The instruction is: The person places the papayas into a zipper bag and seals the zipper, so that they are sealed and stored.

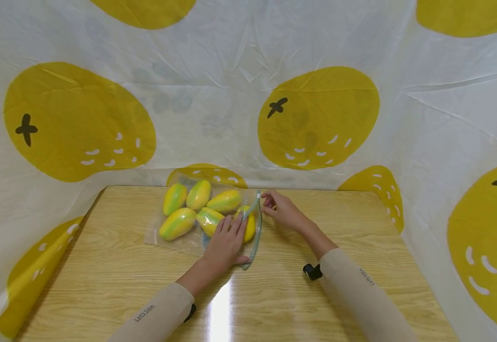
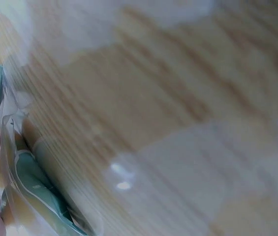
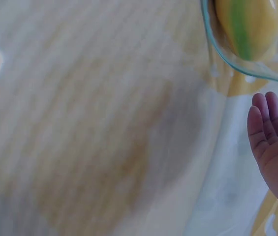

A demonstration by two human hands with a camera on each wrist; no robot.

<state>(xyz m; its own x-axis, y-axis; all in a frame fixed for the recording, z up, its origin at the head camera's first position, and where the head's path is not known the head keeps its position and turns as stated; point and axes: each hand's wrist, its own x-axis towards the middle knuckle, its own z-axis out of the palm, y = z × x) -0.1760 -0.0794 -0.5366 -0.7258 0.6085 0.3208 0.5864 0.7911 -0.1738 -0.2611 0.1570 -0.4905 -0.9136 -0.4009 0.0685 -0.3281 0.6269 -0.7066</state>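
Note:
On the table lies a clear zip bag (image 1: 152, 232) with a teal zip strip (image 1: 255, 247) along its right-hand mouth. It holds several yellow papaya-like fruits (image 1: 177, 224) with green streaks. My left hand (image 1: 224, 244) rests on the bag by the mouth, its fingers stretched over the fruit nearest the strip and its thumb at the front end of the strip. My right hand (image 1: 284, 210) is at the strip's far end, fingers loosely bent, fingertips right at the strip. In the right wrist view, a green-streaked fruit (image 3: 249, 29) shows inside the bag beside the right fingers (image 3: 266, 118).
The wooden table (image 1: 338, 223) carries the bag. White cloth (image 1: 214, 123) with large yellow fruit prints hangs behind and along both sides of it. Both forearms wear beige sleeves (image 1: 163, 304), with a dark wrist device (image 1: 312, 271) showing by the right wrist.

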